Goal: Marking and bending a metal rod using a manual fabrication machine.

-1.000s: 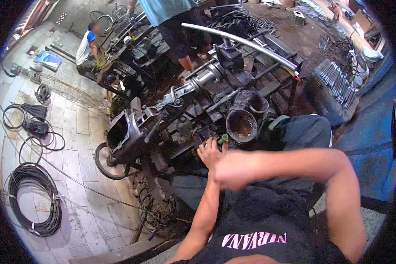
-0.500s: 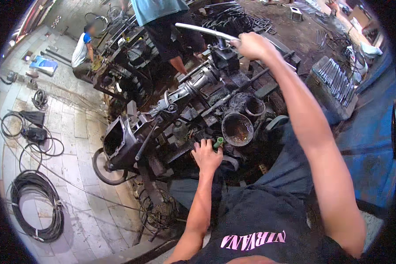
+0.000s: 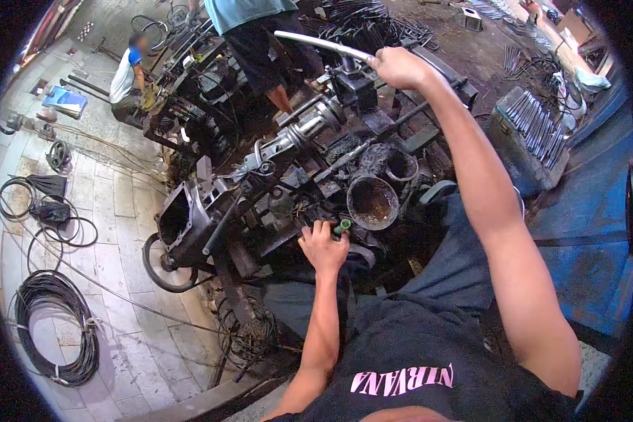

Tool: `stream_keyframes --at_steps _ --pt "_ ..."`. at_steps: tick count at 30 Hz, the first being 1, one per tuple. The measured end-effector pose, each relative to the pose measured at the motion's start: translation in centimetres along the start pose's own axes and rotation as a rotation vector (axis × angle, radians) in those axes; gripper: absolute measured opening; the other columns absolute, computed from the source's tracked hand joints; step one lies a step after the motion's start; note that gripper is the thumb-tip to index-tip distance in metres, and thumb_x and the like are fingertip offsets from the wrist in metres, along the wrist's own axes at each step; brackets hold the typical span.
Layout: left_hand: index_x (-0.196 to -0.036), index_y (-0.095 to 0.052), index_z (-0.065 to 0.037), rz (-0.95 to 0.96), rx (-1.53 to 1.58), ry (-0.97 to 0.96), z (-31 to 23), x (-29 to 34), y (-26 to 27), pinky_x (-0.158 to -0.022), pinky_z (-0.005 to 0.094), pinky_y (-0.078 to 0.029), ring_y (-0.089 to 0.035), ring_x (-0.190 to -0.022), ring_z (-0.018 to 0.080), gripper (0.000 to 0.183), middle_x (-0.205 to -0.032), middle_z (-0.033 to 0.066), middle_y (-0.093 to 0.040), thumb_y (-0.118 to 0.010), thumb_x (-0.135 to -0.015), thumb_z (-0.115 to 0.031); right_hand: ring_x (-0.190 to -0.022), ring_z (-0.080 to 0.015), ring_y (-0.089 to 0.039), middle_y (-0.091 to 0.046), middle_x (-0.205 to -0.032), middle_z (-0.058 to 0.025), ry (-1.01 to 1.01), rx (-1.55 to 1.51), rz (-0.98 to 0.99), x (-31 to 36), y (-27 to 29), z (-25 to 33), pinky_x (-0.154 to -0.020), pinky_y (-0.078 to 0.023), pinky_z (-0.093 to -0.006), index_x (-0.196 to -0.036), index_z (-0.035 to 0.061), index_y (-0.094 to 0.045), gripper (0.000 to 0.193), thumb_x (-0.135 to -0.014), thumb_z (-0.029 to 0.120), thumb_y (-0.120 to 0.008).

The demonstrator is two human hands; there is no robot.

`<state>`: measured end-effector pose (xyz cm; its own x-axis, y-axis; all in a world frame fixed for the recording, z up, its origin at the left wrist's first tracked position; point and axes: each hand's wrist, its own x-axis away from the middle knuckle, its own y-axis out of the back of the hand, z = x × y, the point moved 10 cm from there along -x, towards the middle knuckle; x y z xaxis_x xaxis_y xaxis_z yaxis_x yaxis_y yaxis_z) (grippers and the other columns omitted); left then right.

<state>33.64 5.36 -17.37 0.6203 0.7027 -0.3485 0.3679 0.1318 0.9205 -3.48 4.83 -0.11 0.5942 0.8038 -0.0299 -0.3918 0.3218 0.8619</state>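
Note:
My left hand [image 3: 323,245] is closed around a small green knob [image 3: 342,226] on the near side of a dark, greasy machine [image 3: 274,183]. My right hand [image 3: 399,67] is stretched far out and grips a long silver lever bar [image 3: 321,43] that rises from the top of the machine. A rusty round pot [image 3: 373,200] and a smaller ring-shaped holder [image 3: 401,166] sit on the machine between my two arms. A shiny cylindrical shaft [image 3: 302,130] runs across the machine's middle.
A person in a teal shirt [image 3: 250,28] stands beyond the machine; another person [image 3: 130,77] crouches at far left. Black cable coils [image 3: 49,330] lie on the tiled floor at left. A bundle of metal rods [image 3: 534,112] rests on a blue surface at right.
My right arm swung from lying across my body up to the silver lever and took hold of it. My left hand stayed at the green knob.

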Motion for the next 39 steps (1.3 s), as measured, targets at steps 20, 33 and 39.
stream_keyframes --at_steps 20,33,39 --pt "-0.085 -0.070 -0.010 -0.025 -0.065 -0.060 -0.8 0.0 0.0 -0.073 0.0455 -0.043 -0.056 -0.088 0.0320 0.034 -0.090 0.0057 -0.063 -0.070 -0.081 -0.043 -0.118 -0.0398 -0.058 -0.061 -0.121 -0.0181 -0.540 0.267 -0.336 11.9 -4.8 -27.2 -0.094 -0.044 -0.0574 -0.123 0.0083 -0.051 0.041 -0.093 0.035 -0.060" --pt "-0.085 -0.067 -0.011 -0.021 -0.086 -0.057 -1.2 -0.2 -0.3 -0.071 0.0442 -0.042 -0.056 -0.085 0.0308 0.029 -0.090 0.0046 -0.063 -0.073 -0.080 -0.039 -0.101 -0.0465 -0.066 -0.069 -0.102 -0.0277 -0.588 0.056 -0.326 10.2 -6.6 -29.3 -0.084 -0.050 -0.0561 -0.119 0.0086 -0.049 0.037 -0.092 0.029 -0.062" --pt "-0.085 -0.067 -0.010 -0.044 -0.060 -0.052 -0.6 0.0 -0.1 -0.070 0.0438 -0.042 -0.056 -0.086 0.0307 0.031 -0.090 0.0041 -0.063 -0.074 -0.078 -0.040 -0.078 -0.0332 -0.066 -0.067 -0.085 -0.0186 -0.501 -0.373 -0.429 13.0 -6.7 -28.8 -0.072 -0.051 -0.0472 -0.103 0.0037 -0.058 0.024 -0.095 0.026 -0.058"
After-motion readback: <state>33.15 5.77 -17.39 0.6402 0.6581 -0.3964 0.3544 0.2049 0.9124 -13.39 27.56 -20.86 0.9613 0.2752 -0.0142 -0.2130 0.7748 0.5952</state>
